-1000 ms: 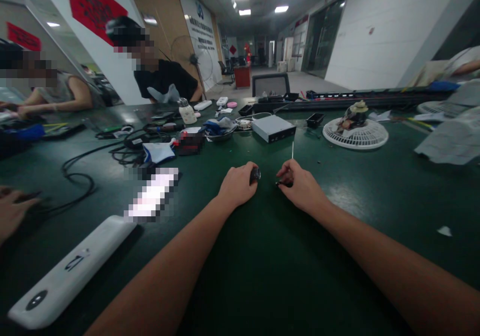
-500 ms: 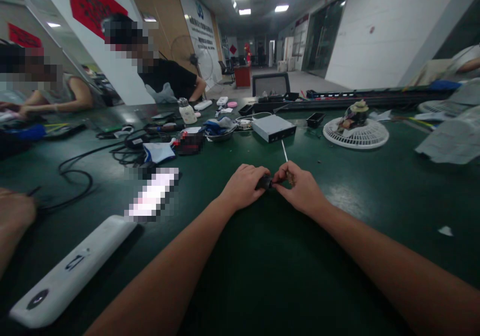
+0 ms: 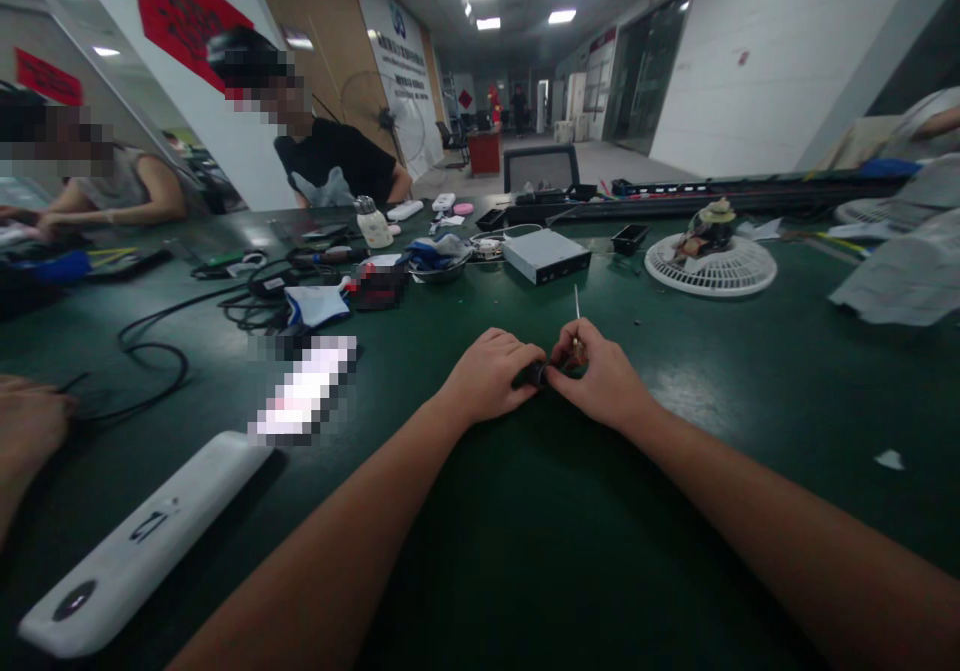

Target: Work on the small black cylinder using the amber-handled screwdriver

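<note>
My left hand (image 3: 489, 376) is closed around a small dark, roughly cylindrical part (image 3: 537, 374) just above the green tabletop. Facing it, my right hand (image 3: 598, 376) has thumb and forefinger pinched close to the end of that part. A thin, pale rod (image 3: 577, 301) sticks up out of my right hand, pointing away from me. At its lower end a copper-coloured piece (image 3: 577, 351) shows between the fingers. The fingers hide most of both items, so I cannot tell their exact kind or whether they touch.
Beyond my hands lies a silver optical drive (image 3: 547, 254), with a black tray (image 3: 630, 238) and a white fan grille (image 3: 711, 266) to its right. A white handheld device (image 3: 150, 541) and black cables (image 3: 165, 346) lie left. Another person's hand (image 3: 34, 421) rests at the left edge.
The pale rod has swung from leaning left to nearly upright in the picture. My left fingers and the dark part have shifted slightly right.
</note>
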`<state>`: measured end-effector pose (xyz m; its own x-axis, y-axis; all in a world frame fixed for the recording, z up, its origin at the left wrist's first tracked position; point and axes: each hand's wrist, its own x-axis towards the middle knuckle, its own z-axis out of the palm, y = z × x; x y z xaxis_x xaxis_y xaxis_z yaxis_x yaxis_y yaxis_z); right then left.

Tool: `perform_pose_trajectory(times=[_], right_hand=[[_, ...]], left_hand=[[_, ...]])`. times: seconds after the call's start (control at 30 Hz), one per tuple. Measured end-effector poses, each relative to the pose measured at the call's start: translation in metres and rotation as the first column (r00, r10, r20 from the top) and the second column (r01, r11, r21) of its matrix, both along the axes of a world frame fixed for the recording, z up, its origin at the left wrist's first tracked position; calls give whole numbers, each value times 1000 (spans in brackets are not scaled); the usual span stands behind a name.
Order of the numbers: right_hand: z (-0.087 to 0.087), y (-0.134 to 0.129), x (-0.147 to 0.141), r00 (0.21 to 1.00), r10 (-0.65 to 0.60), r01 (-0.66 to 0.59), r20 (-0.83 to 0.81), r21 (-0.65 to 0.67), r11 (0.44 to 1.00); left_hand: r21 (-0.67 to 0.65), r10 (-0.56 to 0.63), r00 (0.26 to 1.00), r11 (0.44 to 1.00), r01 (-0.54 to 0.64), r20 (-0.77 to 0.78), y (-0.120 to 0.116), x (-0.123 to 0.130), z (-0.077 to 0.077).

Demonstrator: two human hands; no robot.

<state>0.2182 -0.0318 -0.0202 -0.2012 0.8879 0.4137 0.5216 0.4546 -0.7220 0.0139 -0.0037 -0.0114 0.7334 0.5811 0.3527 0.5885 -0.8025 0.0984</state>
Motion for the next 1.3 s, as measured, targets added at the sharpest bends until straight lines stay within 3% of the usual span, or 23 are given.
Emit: perform_pose_trajectory(times=[0.4, 0.6, 0.77, 1.03, 1.3], right_hand=[[-10, 11, 7, 961, 181, -208, -209, -117, 971], [-12, 12, 10, 953, 221, -254, -206, -147, 956], [-10, 11, 9, 958, 225, -252, -176, -144, 957], [-12, 12, 4, 975, 109, -132, -194, -112, 985], [-6, 4, 3, 967, 138, -129, -216, 55, 990]], left_hand=[[-18, 39, 999, 999, -39, 2, -1, 1, -2], [-26, 35, 999, 999, -36, -19, -2, 2, 0], [-13, 24, 999, 1000, -24, -24, -2, 2, 0], [54, 114, 993, 992, -116, 43, 1, 0, -3], [91, 159, 983, 982, -166, 88, 3, -2, -6]])
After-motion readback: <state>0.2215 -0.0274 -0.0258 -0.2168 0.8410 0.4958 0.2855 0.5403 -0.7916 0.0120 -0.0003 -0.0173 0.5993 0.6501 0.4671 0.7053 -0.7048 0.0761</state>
